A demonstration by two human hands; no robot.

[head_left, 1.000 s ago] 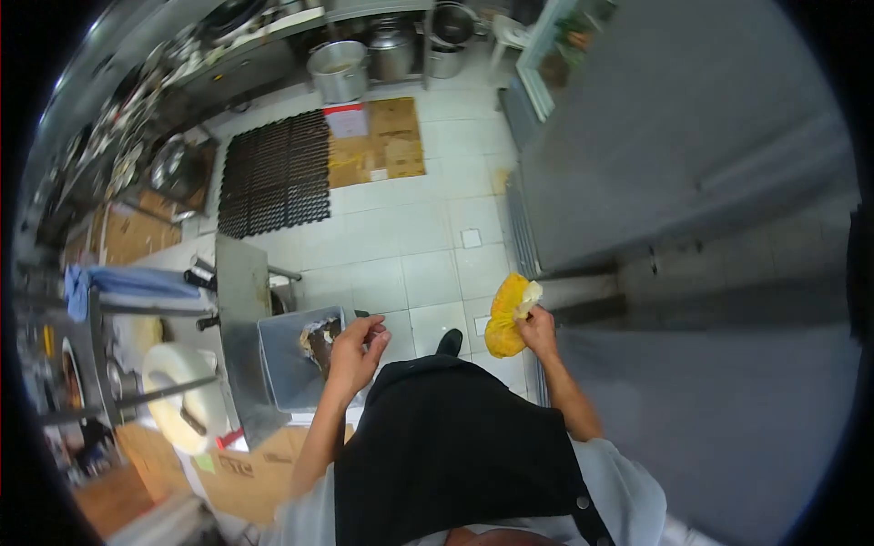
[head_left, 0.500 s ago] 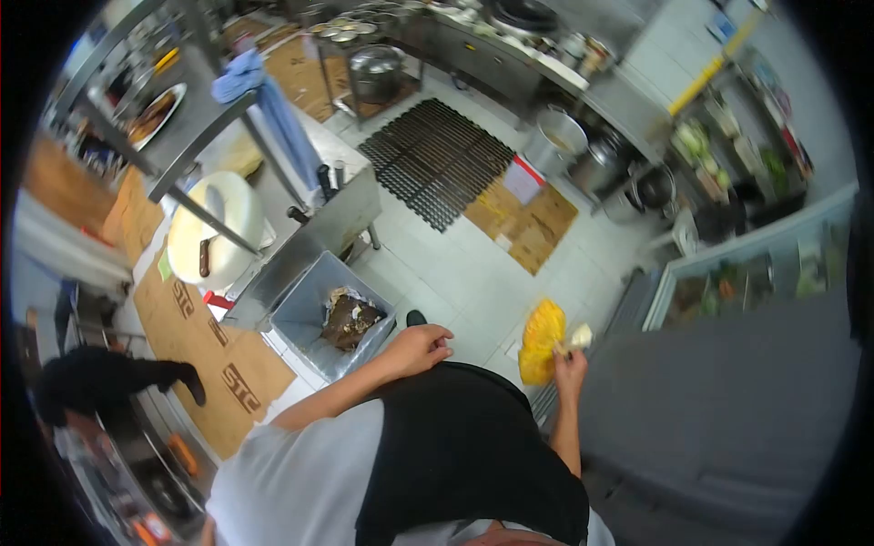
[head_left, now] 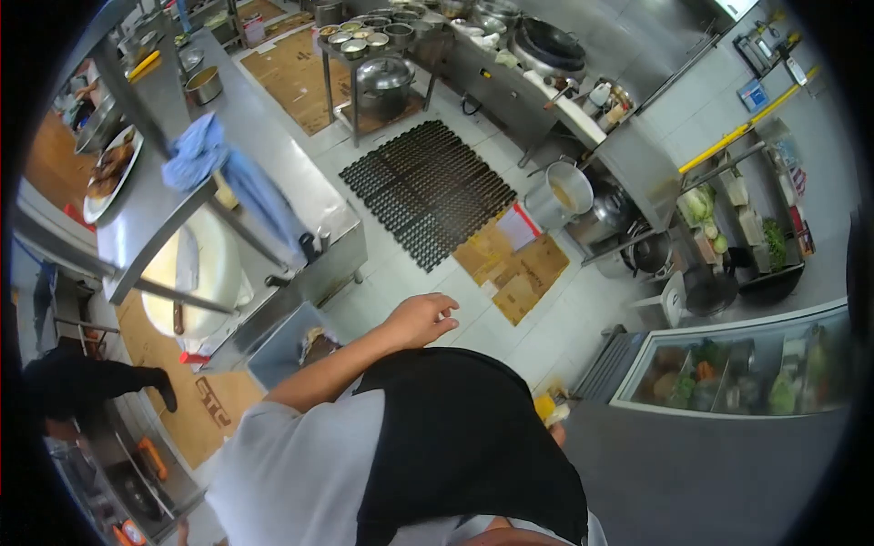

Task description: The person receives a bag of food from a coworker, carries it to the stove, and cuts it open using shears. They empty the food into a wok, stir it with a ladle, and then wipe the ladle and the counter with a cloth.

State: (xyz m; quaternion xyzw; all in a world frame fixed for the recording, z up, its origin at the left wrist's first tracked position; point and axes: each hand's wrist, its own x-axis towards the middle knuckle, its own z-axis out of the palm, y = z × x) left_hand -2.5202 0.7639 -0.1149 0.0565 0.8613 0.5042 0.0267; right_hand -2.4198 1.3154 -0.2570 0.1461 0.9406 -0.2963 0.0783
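Left of the floor mat [head_left: 428, 187], a metal counter [head_left: 264, 141]; beyond it, a lidded pot [head_left: 384, 82] under a table [head_left: 360, 38].

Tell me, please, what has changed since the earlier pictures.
The right hand, still holding the yellow item, has drawn back beside the black apron, which now partly hides both. Nothing was visibly taken hold of or let go. The left hand stays empty, and the knife stays on the round board.
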